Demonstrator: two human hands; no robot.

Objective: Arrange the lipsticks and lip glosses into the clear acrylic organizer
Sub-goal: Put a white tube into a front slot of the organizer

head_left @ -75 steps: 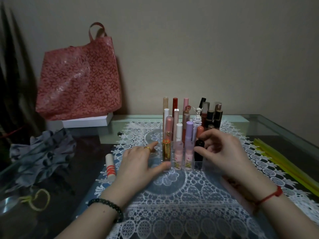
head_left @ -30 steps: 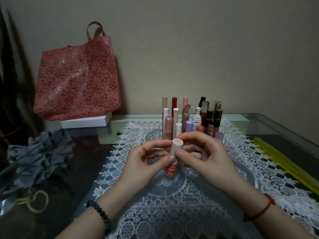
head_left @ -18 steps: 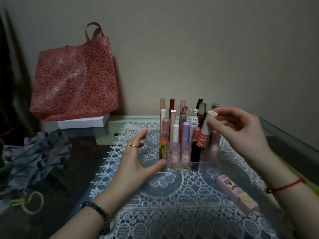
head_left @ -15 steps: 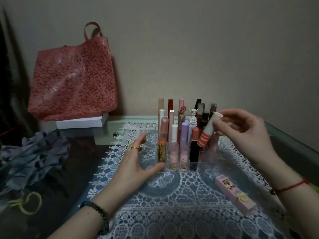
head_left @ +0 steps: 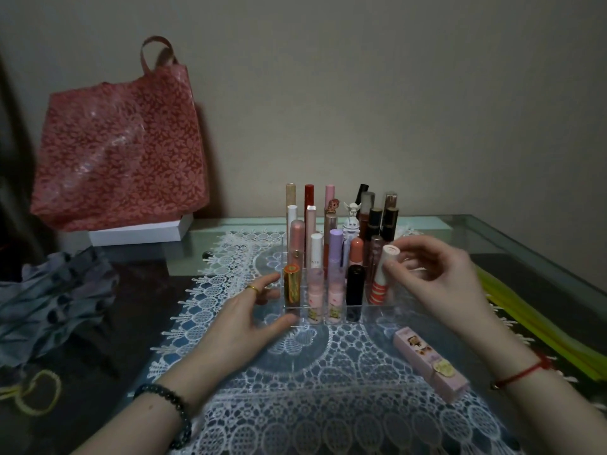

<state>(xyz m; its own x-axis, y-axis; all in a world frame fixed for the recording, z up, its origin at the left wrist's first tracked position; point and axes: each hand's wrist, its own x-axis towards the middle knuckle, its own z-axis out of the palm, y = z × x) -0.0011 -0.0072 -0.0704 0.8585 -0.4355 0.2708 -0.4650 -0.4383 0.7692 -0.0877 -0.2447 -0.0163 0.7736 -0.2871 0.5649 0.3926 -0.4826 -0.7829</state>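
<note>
The clear acrylic organizer (head_left: 374, 311) stands on a white lace doily (head_left: 328, 395) in the middle of the glass worktop (head_left: 492, 238), its rows packed with upright lipsticks and glosses. In the front row, from the left, are a gold lipstick (head_left: 291, 284), two pale pink lip glosses (head_left: 316, 295) and a black lipstick (head_left: 355, 287). Taller tubes rise behind them, among them a lilac-capped tube (head_left: 335, 244). The right hand (head_left: 437, 280) pinches the cap end of a white lip gloss with orange-red stripes (head_left: 381, 280) between thumb and forefinger. This tube leans to the right, with its lower end down in the front compartment just right of the black lipstick. The left hand (head_left: 243, 320) lies spread wide and holds nothing, its straight fingers against the organizer's left wall and its thumb at the front left corner. It wears a gold ring (head_left: 253, 288), with a black bead bracelet (head_left: 170, 408) on that wrist; the right wrist carries a red string bracelet (head_left: 522, 374). A pink lipstick box (head_left: 430, 364) lies flat on the doily, near the organizer's front right corner and below the right hand. At the back left a red floral tote bag (head_left: 121, 139) leans on the wall above a white box (head_left: 138, 231). Crumpled grey cloth (head_left: 49, 300) and a yellow elastic loop (head_left: 36, 392) lie at the left edge, and yellow strips (head_left: 542, 323) at the right.
</note>
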